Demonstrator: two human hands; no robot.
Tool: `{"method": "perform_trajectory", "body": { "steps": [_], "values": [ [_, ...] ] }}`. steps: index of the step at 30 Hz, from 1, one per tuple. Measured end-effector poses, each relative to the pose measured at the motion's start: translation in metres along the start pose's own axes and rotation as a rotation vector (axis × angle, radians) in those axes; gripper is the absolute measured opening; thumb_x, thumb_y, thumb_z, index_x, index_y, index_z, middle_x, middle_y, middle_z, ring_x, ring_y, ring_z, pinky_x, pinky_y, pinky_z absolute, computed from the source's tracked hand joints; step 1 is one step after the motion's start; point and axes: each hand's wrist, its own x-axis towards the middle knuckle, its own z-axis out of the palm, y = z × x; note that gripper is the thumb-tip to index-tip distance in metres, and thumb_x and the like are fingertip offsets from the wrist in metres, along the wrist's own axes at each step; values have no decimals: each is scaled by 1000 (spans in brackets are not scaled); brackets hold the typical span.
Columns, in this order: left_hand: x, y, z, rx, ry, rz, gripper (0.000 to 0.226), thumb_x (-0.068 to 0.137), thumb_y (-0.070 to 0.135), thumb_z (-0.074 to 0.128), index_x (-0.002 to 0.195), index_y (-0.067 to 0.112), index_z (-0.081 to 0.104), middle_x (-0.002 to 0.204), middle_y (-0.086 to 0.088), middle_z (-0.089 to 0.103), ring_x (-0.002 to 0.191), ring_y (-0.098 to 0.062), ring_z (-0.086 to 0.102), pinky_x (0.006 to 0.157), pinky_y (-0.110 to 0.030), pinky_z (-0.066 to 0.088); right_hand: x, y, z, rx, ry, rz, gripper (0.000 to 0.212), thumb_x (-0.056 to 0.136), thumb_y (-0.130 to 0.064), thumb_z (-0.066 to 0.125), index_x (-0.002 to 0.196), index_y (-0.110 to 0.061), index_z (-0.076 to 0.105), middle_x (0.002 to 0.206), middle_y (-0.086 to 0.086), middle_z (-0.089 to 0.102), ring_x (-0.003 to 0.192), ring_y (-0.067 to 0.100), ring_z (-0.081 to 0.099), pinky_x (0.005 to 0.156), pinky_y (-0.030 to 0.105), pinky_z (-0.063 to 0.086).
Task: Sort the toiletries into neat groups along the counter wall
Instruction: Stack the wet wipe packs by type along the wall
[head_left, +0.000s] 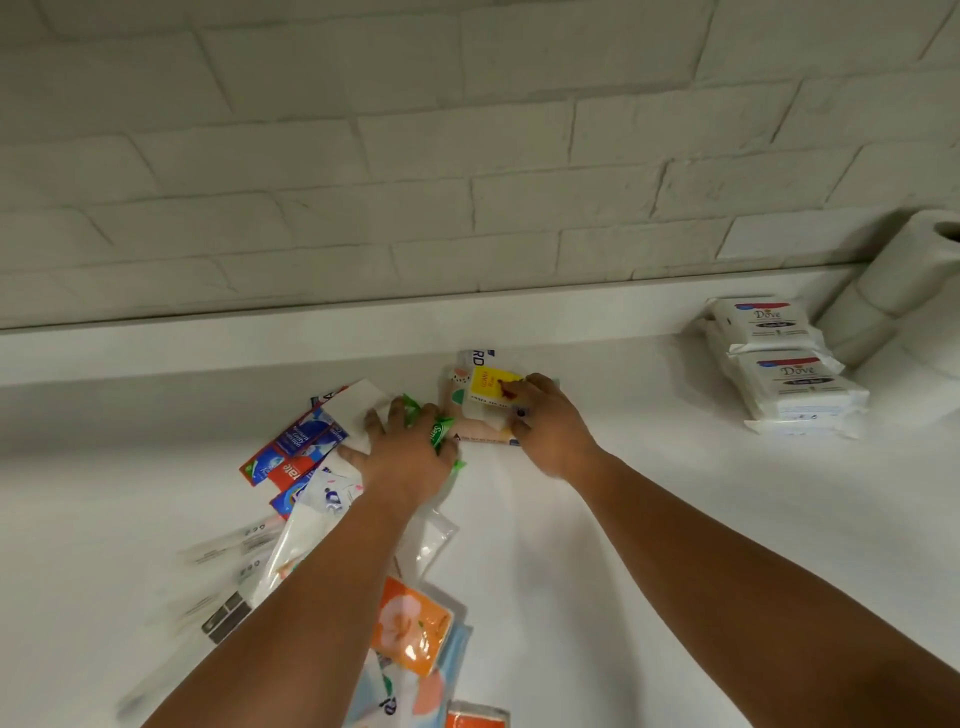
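- Progress: early to middle, my guess. One group is done: the Dove packs (779, 358) are stacked at 2 o'clock by the wall (467, 156). The paper rolls (904, 291) sit just past them at 3.
- In hand: the soap stack (483, 410) at 12 o'clock, close under the wall ledge. Looks like the second group being squared up.
- Left to do: a loose pile runs from 9 down to 6 o'clock, none of it at the wall.
  - toothpaste boxes (293, 449)
  - blurred toothbrush packs (228, 551)
  - a clear pouch (311, 519)
  - an orange tissue pack (410, 623)
  - more packs, cut off at the bottom edge
- My right grip (550, 428) is narrow and holds the soap stack. Fingers are on the yellow bar (488, 379) on top, thumb at the near side.
- My left grip (405, 452) is wide, fingers spread flat. It presses on a white box (358, 405) and the green sachets (439, 431), which poke out between the fingers. It reads as a press, not a pinch.
- Materials:
  - Dove packs: soft white wrap with crimped ends, blocky.
  - Soap stack: small flat bricks in paper or film wrap.
  - Toothpaste boxes: long, glossy card with sharp edges.
  - Pouch and sachets: thin, crinkly, slippery film. They'll likely slide, not stack.
  - Tissue pack: soft and squashy.
- The desk (649, 519) is smooth, matt white. The wall is painted brick with rough joints.
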Motion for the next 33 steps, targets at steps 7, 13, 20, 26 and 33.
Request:
{"method": "perform_trajectory", "body": {
  "steps": [7,13,20,26,33],
  "values": [
    [-4,-48,-8,-2,2,-7,56,93,56,39,145,43,24,162,3,14,149,-35,6,105,-80,12,0,-33,33,69,-3,-44,49,90,-14,60,138,-24,51,136,2,46,121,22,50,101,27,42],
    [-7,-86,-15,-1,17,-38,56,95,55,39,147,43,23,162,1,14,150,-36,5,105,-80,12,12,-63,58,48,-34,-93,50,89,-15,60,138,-22,50,133,3,48,120,24,50,101,28,41],
    [-9,-101,-15,-2,36,-30,54,95,58,37,146,44,25,162,1,15,150,-36,4,105,-81,13,52,-76,40,16,47,75,64,85,-51,62,141,-25,46,143,-1,47,131,25,39,108,41,38],
    [-9,-103,-14,10,29,-34,55,95,60,35,147,44,24,163,1,13,150,-37,3,105,-81,12,75,-69,42,-168,-125,72,76,83,-67,54,139,-17,50,150,3,41,140,26,32,114,43,30],
    [-8,-107,-18,-46,-18,-33,54,95,62,36,146,47,26,163,1,13,150,-37,0,105,-81,8,52,-88,63,-176,-127,-48,50,93,-53,48,133,-23,56,150,2,42,141,21,30,113,40,24]
  ]
}}
